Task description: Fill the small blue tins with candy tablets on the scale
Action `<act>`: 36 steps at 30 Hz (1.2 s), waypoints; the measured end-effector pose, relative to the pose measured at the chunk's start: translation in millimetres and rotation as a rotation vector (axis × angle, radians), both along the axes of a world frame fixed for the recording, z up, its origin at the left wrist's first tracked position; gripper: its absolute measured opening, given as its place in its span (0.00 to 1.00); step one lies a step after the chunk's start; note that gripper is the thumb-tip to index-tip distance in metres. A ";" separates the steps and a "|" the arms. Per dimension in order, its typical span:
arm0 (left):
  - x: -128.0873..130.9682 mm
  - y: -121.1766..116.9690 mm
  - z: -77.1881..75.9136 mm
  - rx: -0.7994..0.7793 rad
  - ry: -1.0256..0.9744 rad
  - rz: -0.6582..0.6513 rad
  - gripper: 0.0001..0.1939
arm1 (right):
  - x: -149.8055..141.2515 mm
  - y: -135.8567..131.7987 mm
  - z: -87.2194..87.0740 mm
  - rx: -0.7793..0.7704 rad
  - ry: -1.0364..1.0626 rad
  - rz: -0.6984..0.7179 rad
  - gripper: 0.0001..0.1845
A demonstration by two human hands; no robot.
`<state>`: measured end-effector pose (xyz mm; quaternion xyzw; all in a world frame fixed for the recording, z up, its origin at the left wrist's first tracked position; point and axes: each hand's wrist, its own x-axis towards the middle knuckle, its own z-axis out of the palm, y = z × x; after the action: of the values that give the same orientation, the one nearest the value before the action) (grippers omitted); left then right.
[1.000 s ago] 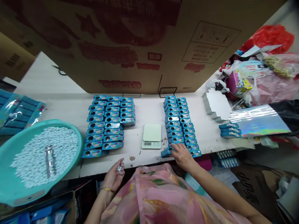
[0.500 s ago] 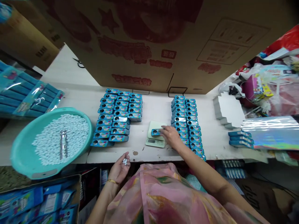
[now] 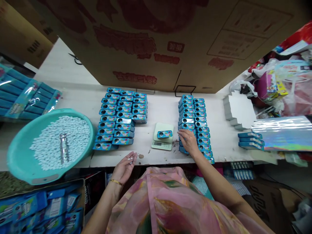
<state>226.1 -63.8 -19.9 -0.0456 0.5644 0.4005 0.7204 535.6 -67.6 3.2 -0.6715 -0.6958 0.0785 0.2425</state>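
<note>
A small blue box [image 3: 164,134] with a round dark window lies on the pale kitchen scale [image 3: 162,146] in the middle of the table. Just right of the scale, my right hand [image 3: 190,142] hovers beside the right-hand rows of similar boxes [image 3: 187,111], its fingers loosely apart and nothing visible in them. My left hand [image 3: 124,169] is palm up at the table's front edge, fingers curled around a few small white tablets [image 3: 131,159]. To its left, a turquoise basin [image 3: 89,125] holds a heap of such tablets and a shiny metal cylinder [image 3: 63,148].
More blue boxes stand in rows [image 3: 124,113] left of the scale. A tall cardboard carton [image 3: 136,42] walls off the back. At right are a white stack [image 3: 240,110], three blue boxes [image 3: 251,139] and bagged clutter. Wrapped blue packs [image 3: 26,97] lie far left.
My right hand took a blue box from the right-hand rows, set it on the scale, let go and drew back right. My left hand stays near the front edge with the tablets. The view shifted.
</note>
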 end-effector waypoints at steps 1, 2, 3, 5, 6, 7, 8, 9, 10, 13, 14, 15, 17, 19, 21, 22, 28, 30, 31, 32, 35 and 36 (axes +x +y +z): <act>0.3 -0.4 0.3 0.005 0.005 -0.010 0.16 | -1.0 1.6 -0.6 -0.007 0.000 0.006 0.12; 0.6 -1.0 0.6 0.007 0.011 -0.015 0.15 | -1.9 3.1 -1.3 -0.018 -0.002 0.014 0.12; 1.0 -1.7 1.2 0.007 0.021 -0.014 0.14 | -2.8 4.6 -1.9 -0.034 -0.004 0.028 0.12; 3.1 -2.6 2.9 0.005 0.057 -0.009 0.12 | -4.9 7.0 -2.8 -0.064 -0.006 0.060 0.14; 4.9 -2.5 4.1 0.011 0.077 -0.018 0.12 | -6.3 8.0 -2.8 -0.077 -0.002 0.073 0.15; 7.3 -1.9 5.7 0.024 0.096 -0.043 0.11 | -7.9 8.9 -2.5 -0.089 0.005 0.080 0.16; 10.2 -0.6 7.5 0.047 0.110 -0.079 0.10 | -9.6 9.8 -2.1 -0.099 0.016 0.085 0.17; 13.4 1.3 9.5 0.076 0.116 -0.120 0.09 | -11.3 10.8 -1.8 -0.113 0.029 0.091 0.18; 16.8 3.8 11.6 0.106 0.114 -0.155 0.08 | -13.0 12.0 -2.1 -0.132 0.043 0.100 0.20; 25.9 12.8 15.8 0.156 0.070 -0.189 0.07 | -17.0 17.1 -9.1 -0.211 0.086 0.133 0.26; 28.4 15.7 15.9 0.150 0.044 -0.178 0.06 | -18.1 19.5 -13.5 -0.243 0.105 0.137 0.27; 30.5 18.4 15.2 0.132 0.014 -0.162 0.07 | -19.4 22.1 -18.1 -0.280 0.130 0.132 0.28; 34.6 22.9 11.4 0.073 -0.055 -0.119 0.07 | -23.6 27.5 -24.7 -0.362 0.194 0.115 0.25; 38.9 27.3 5.3 0.008 -0.123 -0.068 0.08 | -31.9 31.7 -22.0 -0.389 0.245 0.121 0.20; 43.8 32.6 -1.2 -0.033 -0.182 -0.019 0.10 | -44.6 33.2 -6.9 -0.315 0.239 0.196 0.17; 46.4 35.7 -3.9 -0.034 -0.207 0.005 0.10 | -51.7 32.9 4.1 -0.258 0.204 0.254 0.17; 61.4 54.7 -9.1 0.101 -0.344 0.023 0.12 | -80.0 30.0 54.8 -0.175 -0.216 0.474 0.22; 66.5 58.4 -7.9 0.116 -0.351 0.017 0.13 | -82.9 29.7 56.9 -0.179 -0.307 0.495 0.20; 69.0 59.7 -7.2 0.114 -0.350 0.013 0.12 | -84.1 29.1 57.1 -0.171 -0.337 0.503 0.19; 71.2 60.7 -6.5 0.107 -0.353 0.004 0.12 | -85.3 28.2 57.3 -0.157 -0.358 0.510 0.19; 76.8 62.0 -4.9 0.082 -0.382 -0.025 0.12 | -88.7 25.5 57.7 -0.119 -0.399 0.540 0.19; 78.4 62.1 -4.6 0.074 -0.390 -0.023 0.12 | -89.1 25.2 57.4 -0.118 -0.414 0.545 0.19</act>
<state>304.5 -1.7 -24.5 -0.0894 0.3993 0.3963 0.8219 446.5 -42.4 60.6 -0.4754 -0.8783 0.0426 0.0272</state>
